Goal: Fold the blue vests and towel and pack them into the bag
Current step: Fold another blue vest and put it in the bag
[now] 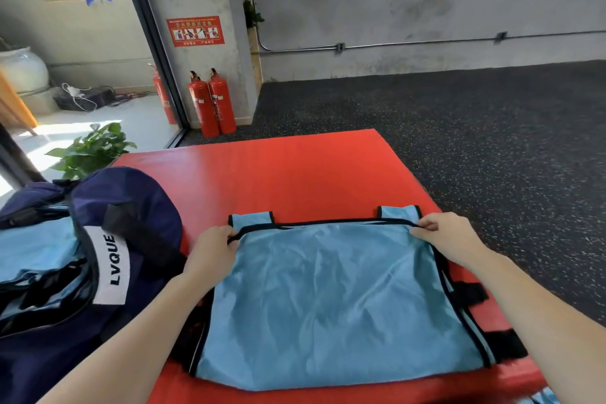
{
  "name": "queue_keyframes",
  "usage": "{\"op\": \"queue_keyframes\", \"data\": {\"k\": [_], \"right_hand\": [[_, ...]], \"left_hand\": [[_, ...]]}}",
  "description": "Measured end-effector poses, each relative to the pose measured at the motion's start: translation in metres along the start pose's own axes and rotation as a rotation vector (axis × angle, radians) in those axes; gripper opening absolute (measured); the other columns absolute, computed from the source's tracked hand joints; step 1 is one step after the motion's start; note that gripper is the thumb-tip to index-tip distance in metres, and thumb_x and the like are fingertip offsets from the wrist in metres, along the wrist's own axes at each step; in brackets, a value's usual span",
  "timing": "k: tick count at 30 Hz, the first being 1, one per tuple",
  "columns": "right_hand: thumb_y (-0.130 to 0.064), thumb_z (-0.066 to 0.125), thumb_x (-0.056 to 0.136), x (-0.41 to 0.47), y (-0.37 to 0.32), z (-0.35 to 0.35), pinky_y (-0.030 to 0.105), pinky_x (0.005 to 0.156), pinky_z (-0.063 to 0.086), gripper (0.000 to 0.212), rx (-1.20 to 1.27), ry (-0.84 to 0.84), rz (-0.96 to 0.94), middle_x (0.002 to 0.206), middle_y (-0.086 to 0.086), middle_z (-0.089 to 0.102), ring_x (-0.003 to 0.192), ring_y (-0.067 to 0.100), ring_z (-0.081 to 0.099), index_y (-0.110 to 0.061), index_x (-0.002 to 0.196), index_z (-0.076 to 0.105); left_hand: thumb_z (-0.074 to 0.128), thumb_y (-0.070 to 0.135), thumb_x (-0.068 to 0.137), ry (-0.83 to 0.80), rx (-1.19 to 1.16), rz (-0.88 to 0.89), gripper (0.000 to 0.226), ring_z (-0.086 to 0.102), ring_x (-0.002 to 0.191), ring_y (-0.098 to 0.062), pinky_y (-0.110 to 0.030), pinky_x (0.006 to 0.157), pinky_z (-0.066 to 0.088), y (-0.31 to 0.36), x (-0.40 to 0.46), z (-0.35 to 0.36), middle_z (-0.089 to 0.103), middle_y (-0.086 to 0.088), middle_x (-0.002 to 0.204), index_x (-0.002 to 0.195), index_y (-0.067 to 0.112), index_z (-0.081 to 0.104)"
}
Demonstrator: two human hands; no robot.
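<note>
A light blue vest [331, 298] with black trim lies flat on the red mat [288, 174], folded over so its two shoulder straps stick out at the far edge. My left hand [211, 248] pinches the far left corner of the folded edge. My right hand [451, 236] pinches the far right corner. A navy bag [131, 207] marked LVQUE stands open at the left, with light blue fabric [36, 249] inside it.
Black straps [469, 293] of the vest stick out on the right side of the mat. Dark speckled floor surrounds the mat. Two red fire extinguishers [213, 102] stand by a pillar, and a green plant [91, 149] sits behind the bag.
</note>
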State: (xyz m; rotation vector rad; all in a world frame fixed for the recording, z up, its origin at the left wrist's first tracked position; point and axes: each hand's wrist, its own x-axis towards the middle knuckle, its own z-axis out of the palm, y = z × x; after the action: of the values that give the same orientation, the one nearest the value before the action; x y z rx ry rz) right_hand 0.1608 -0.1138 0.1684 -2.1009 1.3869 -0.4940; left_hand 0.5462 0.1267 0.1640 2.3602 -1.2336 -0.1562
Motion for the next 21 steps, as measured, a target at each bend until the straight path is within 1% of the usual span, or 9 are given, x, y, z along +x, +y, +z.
{"op": "queue_keyframes", "data": {"k": [3,5,6,8,11,13,15,18,21], "right_hand": [[-0.033,0.079,0.084,-0.014,0.002,-0.005,0.016,0.07,0.041,0.011,0.026,-0.045,-0.008,0.087,-0.012,0.073,0.087,0.003,0.065,-0.023,0.088,0.077],[-0.031,0.079,0.085,-0.023,0.001,-0.011,0.015,0.061,0.039,0.009,0.075,-0.049,-0.004,0.073,-0.017,0.071,0.07,-0.005,0.062,-0.022,0.085,0.077],[-0.029,0.079,0.085,-0.026,-0.001,-0.015,0.016,0.059,0.039,0.007,0.109,-0.035,-0.01,0.066,-0.018,0.069,0.063,-0.007,0.061,-0.023,0.083,0.077],[-0.029,0.079,0.085,-0.026,-0.005,-0.023,0.017,0.063,0.044,0.005,0.172,0.016,-0.043,0.067,-0.021,0.07,0.063,-0.007,0.062,-0.027,0.08,0.077],[-0.029,0.077,0.087,-0.018,-0.015,-0.035,0.008,0.053,0.041,0.006,0.261,0.048,-0.079,0.067,-0.022,0.069,0.055,-0.009,0.059,-0.023,0.086,0.077],[-0.033,0.078,0.086,-0.007,-0.019,-0.034,0.014,0.068,0.045,0.009,0.264,0.077,-0.083,0.078,-0.018,0.074,0.073,-0.005,0.066,-0.025,0.09,0.077],[-0.034,0.079,0.086,0.007,-0.019,-0.026,0.025,0.082,0.045,0.012,0.208,0.096,-0.074,0.089,-0.012,0.075,0.091,0.006,0.068,-0.024,0.094,0.077],[-0.027,0.077,0.087,0.02,-0.015,-0.004,0.024,0.084,0.041,0.017,0.102,0.076,-0.035,0.1,0.0,0.074,0.095,0.013,0.065,-0.019,0.102,0.075],[-0.026,0.075,0.09,0.02,-0.013,0.014,0.025,0.086,0.042,0.028,0.012,0.047,-0.002,0.112,0.008,0.072,0.099,0.017,0.063,-0.015,0.115,0.07]], "left_hand": [[0.06,0.016,0.094,-0.016,-0.01,-0.022,0.01,0.058,0.076,-0.019,-0.03,0.067,0.041,0.002,-0.016,-0.012,0.066,0.002,0.084,0.092,0.017,0.069],[0.061,0.017,0.095,-0.005,-0.055,-0.042,0.009,0.058,0.074,-0.018,-0.029,0.067,0.039,0.005,-0.024,-0.02,0.067,0.002,0.082,0.088,0.021,0.066],[0.061,0.018,0.095,0.015,-0.076,-0.055,0.011,0.057,0.073,-0.019,-0.029,0.066,0.036,0.007,-0.027,-0.025,0.065,0.004,0.078,0.085,0.023,0.063],[0.061,0.021,0.094,0.075,-0.126,-0.079,0.013,0.056,0.068,-0.022,-0.031,0.062,0.038,0.011,-0.028,-0.036,0.062,0.007,0.07,0.081,0.026,0.061],[0.062,0.025,0.095,0.165,-0.186,-0.096,0.006,0.057,0.068,-0.018,-0.031,0.066,0.042,0.014,-0.019,-0.045,0.065,0.008,0.075,0.095,0.022,0.067],[0.062,0.025,0.096,0.202,-0.2,-0.093,0.014,0.056,0.077,-0.015,-0.028,0.075,0.039,0.016,-0.012,-0.044,0.065,0.007,0.081,0.105,0.019,0.07],[0.061,0.025,0.097,0.196,-0.223,-0.105,0.018,0.056,0.076,-0.013,-0.028,0.071,0.04,0.018,-0.003,-0.038,0.066,0.004,0.085,0.11,0.017,0.07],[0.059,0.02,0.097,0.124,-0.181,-0.123,0.016,0.057,0.07,-0.012,-0.026,0.058,0.04,0.016,0.006,-0.023,0.064,0.005,0.083,0.111,0.017,0.068],[0.061,0.019,0.096,0.037,-0.089,-0.088,0.022,0.062,0.091,-0.026,-0.031,0.071,0.04,0.007,0.01,-0.009,0.066,0.002,0.092,0.118,0.016,0.066]]}}
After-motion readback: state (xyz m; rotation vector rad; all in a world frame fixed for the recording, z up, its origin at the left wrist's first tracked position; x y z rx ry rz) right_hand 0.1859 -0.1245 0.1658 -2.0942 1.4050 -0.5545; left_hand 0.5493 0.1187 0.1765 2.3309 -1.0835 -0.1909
